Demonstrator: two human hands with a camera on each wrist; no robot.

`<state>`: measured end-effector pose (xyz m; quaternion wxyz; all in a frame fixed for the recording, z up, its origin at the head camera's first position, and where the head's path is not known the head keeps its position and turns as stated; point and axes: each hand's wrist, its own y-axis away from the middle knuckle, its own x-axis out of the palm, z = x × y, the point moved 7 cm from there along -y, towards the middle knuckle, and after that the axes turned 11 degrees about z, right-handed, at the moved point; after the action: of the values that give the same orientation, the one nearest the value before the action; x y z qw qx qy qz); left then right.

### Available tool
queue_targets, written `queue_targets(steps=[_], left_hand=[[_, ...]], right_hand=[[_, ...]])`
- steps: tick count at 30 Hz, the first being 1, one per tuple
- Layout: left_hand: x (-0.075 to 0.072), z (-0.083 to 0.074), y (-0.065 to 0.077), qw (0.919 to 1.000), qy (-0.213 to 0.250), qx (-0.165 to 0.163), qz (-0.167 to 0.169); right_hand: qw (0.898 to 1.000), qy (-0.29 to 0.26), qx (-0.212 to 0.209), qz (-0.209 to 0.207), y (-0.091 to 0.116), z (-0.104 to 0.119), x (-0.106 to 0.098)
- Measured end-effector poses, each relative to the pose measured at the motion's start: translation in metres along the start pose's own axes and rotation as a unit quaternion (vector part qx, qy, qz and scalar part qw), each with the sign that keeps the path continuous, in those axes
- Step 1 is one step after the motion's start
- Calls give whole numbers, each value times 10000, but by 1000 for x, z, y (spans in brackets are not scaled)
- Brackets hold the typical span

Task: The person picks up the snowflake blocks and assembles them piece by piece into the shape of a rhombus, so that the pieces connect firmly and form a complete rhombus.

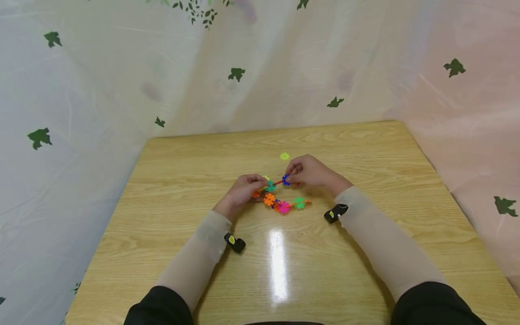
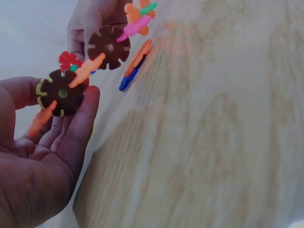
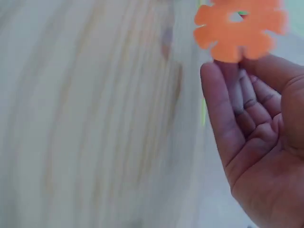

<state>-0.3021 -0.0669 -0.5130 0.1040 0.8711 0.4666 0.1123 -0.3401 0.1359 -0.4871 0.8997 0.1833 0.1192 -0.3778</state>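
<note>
A chain of notched plastic flower discs hangs between both hands above the table. My left hand (image 1: 242,192) pinches one part of it, beside a teal disc (image 1: 270,186). My right hand (image 1: 312,173) pinches a blue disc (image 1: 286,180), which a red disc (image 1: 278,183) links to the teal one. Nearer the body, the chain runs through orange (image 1: 269,199), pink (image 1: 284,207) and green (image 1: 299,203) discs. The left wrist view shows a dark brown disc (image 2: 61,92) between thumb and fingers. Close to the right wrist camera, an orange disc (image 3: 240,31) partly covers the right fingertips.
A single yellow-green disc (image 1: 285,156) lies on the wooden table (image 1: 195,158) beyond the hands. Behind the table hangs a pale cloth (image 1: 276,99) with dark green leaf-like shapes. Small black cameras (image 1: 336,213) are strapped to both wrists.
</note>
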Motion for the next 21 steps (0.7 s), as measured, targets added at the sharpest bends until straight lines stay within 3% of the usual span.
queue_targets(steps=[7,21], left_hand=[[1,-1,2,9999,-42,7,100],[5,-2,2,9999,-105,-66,46]], right_hand=[[9970,-754,-185,-46,12,-8,-8],[9929,-1158,-258,-106,10,0,4]])
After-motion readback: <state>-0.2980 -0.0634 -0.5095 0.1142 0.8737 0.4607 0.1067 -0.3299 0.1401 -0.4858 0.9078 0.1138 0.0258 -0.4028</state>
